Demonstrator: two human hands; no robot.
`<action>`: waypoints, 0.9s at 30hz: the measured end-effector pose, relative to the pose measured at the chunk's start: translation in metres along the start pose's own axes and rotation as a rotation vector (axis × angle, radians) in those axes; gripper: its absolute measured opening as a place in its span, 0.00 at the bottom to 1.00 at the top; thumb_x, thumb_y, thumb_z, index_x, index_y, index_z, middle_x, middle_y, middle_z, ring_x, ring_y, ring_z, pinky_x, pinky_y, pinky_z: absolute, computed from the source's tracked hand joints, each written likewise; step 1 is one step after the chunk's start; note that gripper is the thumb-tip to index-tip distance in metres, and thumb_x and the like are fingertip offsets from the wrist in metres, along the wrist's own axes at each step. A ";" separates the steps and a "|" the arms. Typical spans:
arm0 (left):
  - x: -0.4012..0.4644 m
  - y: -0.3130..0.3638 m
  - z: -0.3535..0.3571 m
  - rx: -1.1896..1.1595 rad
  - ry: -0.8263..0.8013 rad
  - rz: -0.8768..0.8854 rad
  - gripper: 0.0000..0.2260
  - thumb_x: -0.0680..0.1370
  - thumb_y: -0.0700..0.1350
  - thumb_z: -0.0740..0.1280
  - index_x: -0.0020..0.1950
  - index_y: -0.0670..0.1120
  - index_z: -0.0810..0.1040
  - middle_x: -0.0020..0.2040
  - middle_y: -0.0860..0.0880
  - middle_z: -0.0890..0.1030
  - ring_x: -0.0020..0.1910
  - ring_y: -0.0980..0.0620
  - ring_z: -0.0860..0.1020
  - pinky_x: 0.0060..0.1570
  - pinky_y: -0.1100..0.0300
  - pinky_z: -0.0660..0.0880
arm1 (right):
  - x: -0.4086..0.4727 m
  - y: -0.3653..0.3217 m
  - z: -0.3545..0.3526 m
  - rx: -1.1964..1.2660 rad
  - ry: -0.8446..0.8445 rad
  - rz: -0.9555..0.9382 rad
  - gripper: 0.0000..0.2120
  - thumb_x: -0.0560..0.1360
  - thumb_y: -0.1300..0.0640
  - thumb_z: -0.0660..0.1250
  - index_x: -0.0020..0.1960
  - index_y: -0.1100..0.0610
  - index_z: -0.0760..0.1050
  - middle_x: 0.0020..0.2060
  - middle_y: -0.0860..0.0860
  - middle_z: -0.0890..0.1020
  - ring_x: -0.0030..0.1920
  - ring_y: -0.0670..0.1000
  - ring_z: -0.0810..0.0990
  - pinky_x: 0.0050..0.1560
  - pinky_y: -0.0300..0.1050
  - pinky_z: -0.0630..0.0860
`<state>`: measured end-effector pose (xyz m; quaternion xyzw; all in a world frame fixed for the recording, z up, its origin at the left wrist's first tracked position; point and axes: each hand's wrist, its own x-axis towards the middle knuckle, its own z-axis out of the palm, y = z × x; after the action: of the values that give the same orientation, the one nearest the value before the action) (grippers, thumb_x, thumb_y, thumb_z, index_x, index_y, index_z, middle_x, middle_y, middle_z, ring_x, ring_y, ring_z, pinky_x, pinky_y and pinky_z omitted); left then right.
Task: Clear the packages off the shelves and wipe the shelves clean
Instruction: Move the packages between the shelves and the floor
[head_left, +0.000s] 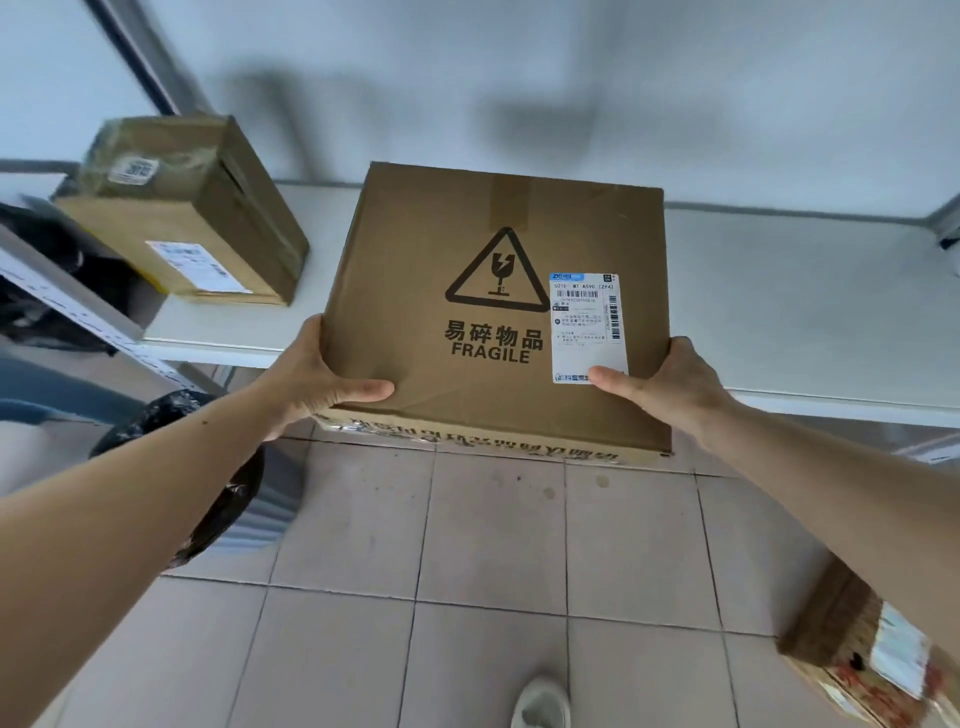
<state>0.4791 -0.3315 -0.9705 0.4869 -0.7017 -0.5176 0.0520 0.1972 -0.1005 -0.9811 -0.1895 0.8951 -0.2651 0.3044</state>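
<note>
Both hands (332, 374) grip the fragile box (467, 260) overhanging the shelf (779, 312) edge.

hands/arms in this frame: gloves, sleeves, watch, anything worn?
Nothing worn that shows. The left hand and right hand are bare: no gloves, and no rings visible on the parts that show. Both forearms are bare from wrist to the frame edge, with no sleeves, watch, bands or markings in view. Most fingers are hidden, so rings there cannot be ruled out.
</note>
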 end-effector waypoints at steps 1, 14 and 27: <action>0.009 -0.001 -0.006 -0.007 0.022 -0.001 0.47 0.62 0.43 0.82 0.75 0.47 0.59 0.63 0.52 0.72 0.61 0.50 0.71 0.60 0.56 0.70 | 0.012 -0.010 0.004 -0.009 -0.008 -0.024 0.46 0.63 0.34 0.77 0.71 0.55 0.63 0.66 0.51 0.75 0.65 0.55 0.75 0.62 0.53 0.75; 0.132 -0.006 -0.073 -0.053 0.076 0.004 0.45 0.64 0.43 0.81 0.74 0.47 0.60 0.62 0.53 0.72 0.61 0.51 0.71 0.62 0.57 0.68 | 0.128 -0.105 0.057 0.020 0.008 -0.074 0.50 0.55 0.29 0.77 0.69 0.53 0.70 0.63 0.50 0.79 0.61 0.55 0.77 0.61 0.54 0.76; 0.220 -0.003 -0.100 0.017 -0.002 -0.005 0.43 0.65 0.43 0.81 0.74 0.46 0.61 0.60 0.54 0.71 0.60 0.52 0.70 0.62 0.57 0.67 | 0.174 -0.134 0.096 0.075 0.047 0.014 0.45 0.61 0.34 0.78 0.70 0.54 0.69 0.64 0.53 0.78 0.62 0.56 0.77 0.63 0.58 0.76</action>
<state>0.4243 -0.5610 -1.0217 0.4887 -0.7048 -0.5122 0.0458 0.1542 -0.3276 -1.0441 -0.1655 0.8927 -0.3009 0.2918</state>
